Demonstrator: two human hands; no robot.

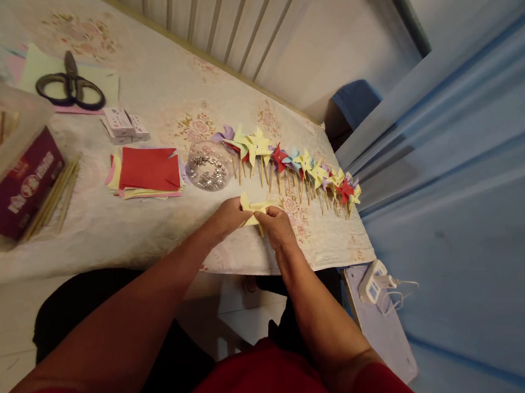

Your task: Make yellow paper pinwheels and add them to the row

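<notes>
Both hands hold a yellow paper pinwheel (254,205) over the front of the table, its paper partly folded and a short stick end showing below. My left hand (232,217) pinches it from the left side. The fingers of my right hand (276,223) press on its middle and right side, hiding part of the paper. Just behind sits a clear round dish (210,166) of small shiny metal pieces. A row of finished paper pinwheels (305,164) on sticks, in yellow, red, blue and purple, lies to the back right.
Left of the dish lies a stack of cut paper (148,169), red on top. Farther back are small white boxes (123,123) and black scissors (70,89) on paper sheets. A plastic tub (13,189) of sticks stands far left, with loose sticks (54,195) beside it. A power strip (373,282) lies lower right.
</notes>
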